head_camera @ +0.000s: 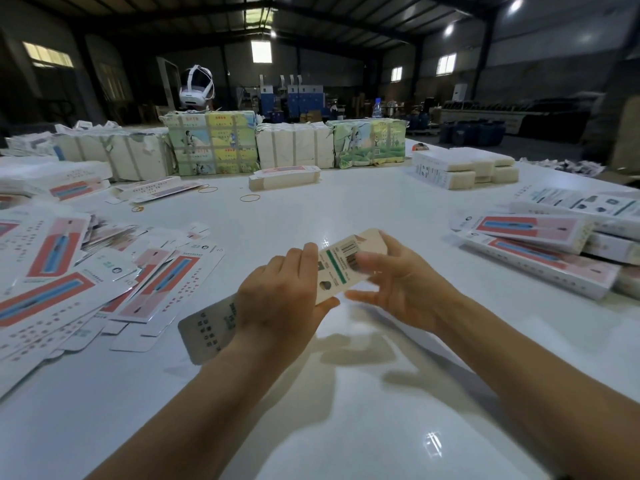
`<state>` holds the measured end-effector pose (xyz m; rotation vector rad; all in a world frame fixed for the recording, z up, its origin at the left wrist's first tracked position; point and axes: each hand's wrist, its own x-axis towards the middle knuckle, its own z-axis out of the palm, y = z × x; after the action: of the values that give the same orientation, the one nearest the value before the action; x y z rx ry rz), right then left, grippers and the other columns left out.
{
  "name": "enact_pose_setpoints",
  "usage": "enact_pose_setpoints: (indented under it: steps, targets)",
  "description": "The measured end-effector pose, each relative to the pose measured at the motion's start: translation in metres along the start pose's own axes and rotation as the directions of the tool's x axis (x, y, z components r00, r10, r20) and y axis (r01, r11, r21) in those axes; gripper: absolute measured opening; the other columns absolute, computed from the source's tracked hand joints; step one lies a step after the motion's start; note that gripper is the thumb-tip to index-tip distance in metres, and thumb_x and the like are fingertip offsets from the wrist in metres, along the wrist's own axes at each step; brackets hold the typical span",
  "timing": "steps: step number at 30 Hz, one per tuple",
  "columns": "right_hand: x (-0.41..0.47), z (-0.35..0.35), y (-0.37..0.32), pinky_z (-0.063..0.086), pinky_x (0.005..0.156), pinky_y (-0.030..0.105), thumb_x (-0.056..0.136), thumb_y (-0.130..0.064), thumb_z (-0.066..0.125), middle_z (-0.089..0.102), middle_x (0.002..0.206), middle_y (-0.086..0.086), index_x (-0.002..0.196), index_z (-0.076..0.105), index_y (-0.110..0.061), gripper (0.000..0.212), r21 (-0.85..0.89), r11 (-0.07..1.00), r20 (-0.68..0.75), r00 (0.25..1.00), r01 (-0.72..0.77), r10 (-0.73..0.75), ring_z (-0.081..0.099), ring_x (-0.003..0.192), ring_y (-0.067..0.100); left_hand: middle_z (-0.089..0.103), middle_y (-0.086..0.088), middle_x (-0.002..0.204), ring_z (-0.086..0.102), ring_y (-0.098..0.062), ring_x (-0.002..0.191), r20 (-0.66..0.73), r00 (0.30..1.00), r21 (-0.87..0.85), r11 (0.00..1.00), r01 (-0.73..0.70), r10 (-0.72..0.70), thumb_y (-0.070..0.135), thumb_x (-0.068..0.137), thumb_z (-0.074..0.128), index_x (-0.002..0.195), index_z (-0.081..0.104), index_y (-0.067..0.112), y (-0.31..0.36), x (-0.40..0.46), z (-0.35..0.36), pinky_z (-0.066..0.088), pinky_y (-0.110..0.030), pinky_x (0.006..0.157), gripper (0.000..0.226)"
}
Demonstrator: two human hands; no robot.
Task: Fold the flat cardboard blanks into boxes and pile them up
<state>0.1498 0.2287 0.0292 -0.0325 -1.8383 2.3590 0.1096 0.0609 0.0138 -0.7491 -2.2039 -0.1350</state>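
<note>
A long cardboard blank [337, 271] with a barcode and a green stripe hangs above the white table [346, 427], partly folded into a box shape. My left hand [280, 303] grips its middle, fingers over the top and thumb beneath. My right hand [394, 278] holds the far end, thumb on the barcode face, fingers around the end flap. The near end of the blank [207, 330] sticks out below my left wrist. Flat blanks [69, 282] with red and blue print lie spread on the left. Folded boxes [540, 251] are piled on the right.
Strapped bundles of blanks [214, 143] line the far side, and behind them is a person wearing a white headset [196, 85]. A pile of white boxes [464, 168] sits far right, one folded box [284, 176] mid-table. Rubber bands [250, 198] lie loose.
</note>
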Motion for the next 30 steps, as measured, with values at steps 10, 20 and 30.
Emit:
enact_pose_setpoints:
  steps: [10,20,30]
  targets:
    - [-0.014,0.023,0.028,0.037,0.057,0.005,0.094,-0.003,0.047,0.055,0.075,-0.008,0.101,0.054,-0.015,0.016,-0.828,0.415,0.070,0.804,0.377,-0.590,0.054,0.071,-0.011,0.066,-0.005,0.072,0.062,-0.018,0.054,0.040,0.999,0.086,0.996,0.033,-0.037,0.054,0.042,0.089,0.102,0.069,0.002,0.008,0.000,0.002,0.044,-0.022,0.044,0.082]
    - [-0.010,0.019,0.009,0.058,0.078,0.026,0.093,-0.008,0.054,0.073,0.076,-0.001,0.095,0.073,-0.012,0.019,-0.043,0.989,-0.221,0.964,0.144,-0.150,0.067,0.088,0.019,0.066,-0.008,0.075,0.063,-0.021,0.058,-0.030,1.000,0.084,0.996,0.010,-0.008,0.049,0.045,0.090,0.102,0.068,0.001,0.001,-0.001,0.005,0.049,-0.024,0.047,0.078]
    - [-0.014,0.023,0.013,0.057,0.078,0.024,0.097,-0.006,0.048,0.074,0.082,-0.010,0.084,0.071,-0.037,0.040,-0.221,0.938,-0.252,0.913,0.267,-0.320,0.068,0.085,0.010,0.069,-0.011,0.080,0.065,-0.024,0.062,-0.121,0.992,0.054,0.998,-0.038,0.044,0.044,0.049,0.090,0.100,0.069,0.001,-0.001,0.000,0.009,0.052,-0.026,0.052,0.070]
